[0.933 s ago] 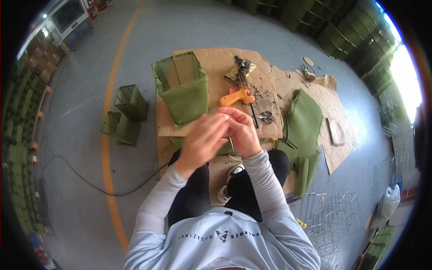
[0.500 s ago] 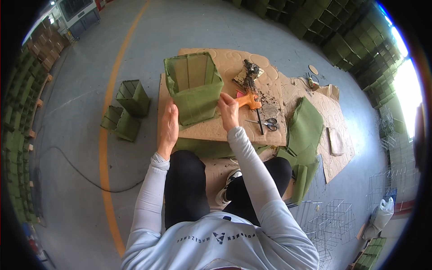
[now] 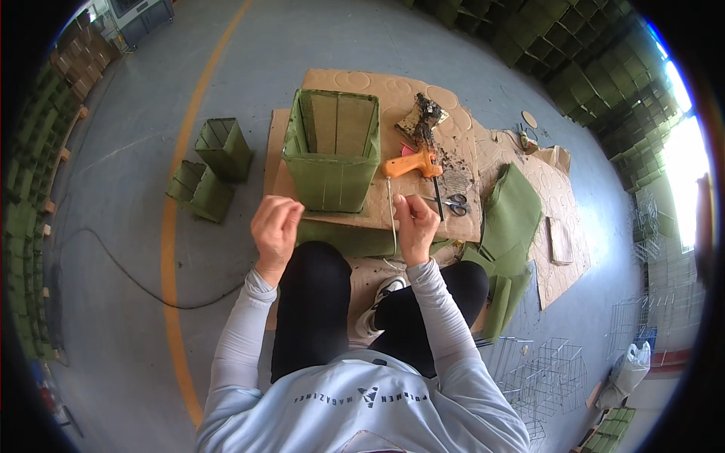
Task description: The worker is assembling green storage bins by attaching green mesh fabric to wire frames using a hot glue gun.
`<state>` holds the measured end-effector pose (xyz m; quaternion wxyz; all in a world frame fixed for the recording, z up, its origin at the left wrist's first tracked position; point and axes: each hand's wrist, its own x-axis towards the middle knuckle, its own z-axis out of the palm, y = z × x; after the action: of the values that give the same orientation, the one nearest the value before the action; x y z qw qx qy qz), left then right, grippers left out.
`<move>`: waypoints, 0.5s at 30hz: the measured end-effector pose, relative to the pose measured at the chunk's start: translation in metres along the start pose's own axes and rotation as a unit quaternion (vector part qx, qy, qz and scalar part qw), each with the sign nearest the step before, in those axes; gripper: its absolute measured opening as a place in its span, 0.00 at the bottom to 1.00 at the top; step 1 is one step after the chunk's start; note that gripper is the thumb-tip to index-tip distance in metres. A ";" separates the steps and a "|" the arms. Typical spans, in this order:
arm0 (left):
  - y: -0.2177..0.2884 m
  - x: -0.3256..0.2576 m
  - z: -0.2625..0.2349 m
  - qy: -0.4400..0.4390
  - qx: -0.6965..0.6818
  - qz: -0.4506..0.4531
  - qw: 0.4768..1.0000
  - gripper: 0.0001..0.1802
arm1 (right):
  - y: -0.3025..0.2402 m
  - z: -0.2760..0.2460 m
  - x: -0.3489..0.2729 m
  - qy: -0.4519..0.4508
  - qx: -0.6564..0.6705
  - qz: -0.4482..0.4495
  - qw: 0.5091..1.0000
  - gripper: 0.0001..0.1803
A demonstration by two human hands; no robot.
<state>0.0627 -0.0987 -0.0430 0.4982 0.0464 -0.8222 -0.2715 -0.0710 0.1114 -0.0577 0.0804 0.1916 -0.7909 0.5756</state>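
A green fabric-covered box (image 3: pixel 332 177), open at the top with wire showing along its walls, stands on the cardboard-covered work surface (image 3: pixel 351 79). My left hand (image 3: pixel 276 232), curled into a pinch, is just off the box's near left corner. Beyond the near right corner, my right hand (image 3: pixel 416 229) is also closed, thumb against fingers. Anything in either pinch is too small to make out. An orange glue gun (image 3: pixel 411 162) lies right of the box, its pale cord (image 3: pixel 393 215) running down beside my right hand. Scissors (image 3: pixel 455 204) with dark handles lie past that hand.
Two smaller green boxes (image 3: pixel 223 149) stand on the floor at the left. Dark glue residue (image 3: pixel 427 115) covers a scrap behind the glue gun. Green fabric sheets (image 3: pixel 512 211) drape at the right. Wire frames (image 3: pixel 547 374) sit lower right; stacked green boxes (image 3: pixel 529 38) line the back.
Both hands have let go of the green box and drawn back toward me, fingers curling. The box has turned slightly and now rests square on the cardboard.
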 end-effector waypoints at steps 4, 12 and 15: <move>0.017 0.009 0.003 -0.222 0.055 0.061 0.972 0.07 | -0.036 -0.004 -0.012 -0.077 -0.142 -0.188 0.969 0.08; 0.049 0.019 0.003 -0.293 -0.175 -0.024 0.940 0.07 | -0.062 0.008 -0.019 -0.134 -0.082 -0.402 0.902 0.25; 0.047 0.023 -0.007 -0.113 -0.042 0.018 0.992 0.13 | -0.046 -0.013 -0.005 -0.071 -0.092 -0.378 0.919 0.22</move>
<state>0.0665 -0.0700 0.0006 0.4081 -0.0209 -0.8618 -0.3005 -0.0497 0.1127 -0.0147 0.2528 0.5084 -0.7128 0.4117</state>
